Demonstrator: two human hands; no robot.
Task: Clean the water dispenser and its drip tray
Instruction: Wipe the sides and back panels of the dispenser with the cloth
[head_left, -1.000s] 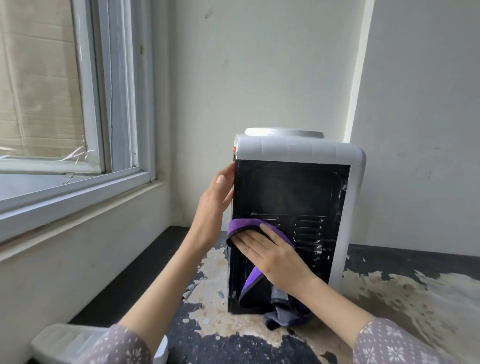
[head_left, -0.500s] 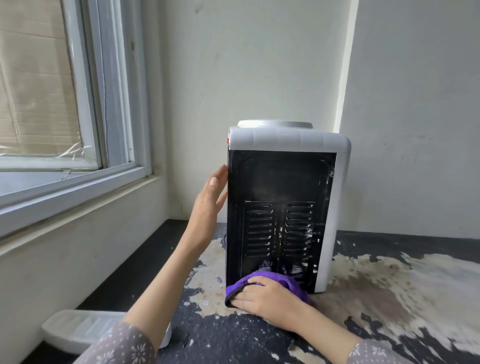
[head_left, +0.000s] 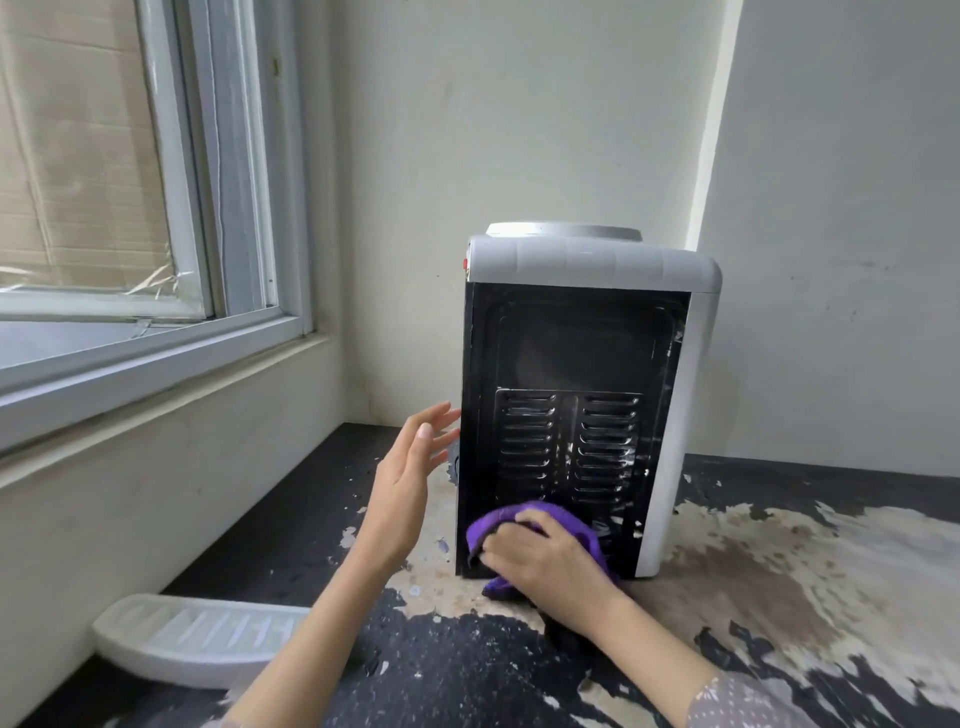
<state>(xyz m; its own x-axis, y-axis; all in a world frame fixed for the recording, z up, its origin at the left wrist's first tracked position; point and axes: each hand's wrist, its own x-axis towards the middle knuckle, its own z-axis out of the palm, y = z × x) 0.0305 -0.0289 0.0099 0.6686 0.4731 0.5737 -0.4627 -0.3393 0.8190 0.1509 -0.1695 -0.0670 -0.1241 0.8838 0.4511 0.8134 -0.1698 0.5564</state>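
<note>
Head view: the water dispenser (head_left: 582, 405) stands upright on the counter (head_left: 779, 597), its black vented back panel turned toward the camera, its white top and right side catching the light. The right hand (head_left: 550, 564) sits low against the bottom of that panel, fingers curled over a purple cloth (head_left: 540, 519) and pressing it to the black metal just beneath the two columns of louvred vents. Part of the cloth bunches above the knuckles and a darker fold hangs beneath the palm onto the counter.

To the left of the right hand, and somewhat higher, the left hand (head_left: 410, 478) is held with fingers straight and spread, palm facing the dispenser's left edge. Its fingertips (head_left: 451, 415) reach that edge at about the height of the upper vents; whether they actually touch the casing or hover just beside it is hard to tell, as the hand is slightly blurred.

Well to the left of both hands and nearer the camera, the white drip tray (head_left: 208, 636) lies flat on the counter beside the wall under the window (head_left: 156, 208), its slotted grille facing up. It is apart from the dispenser. The counter surface around the hands is dark with large patches of peeled, pale coating.
</note>
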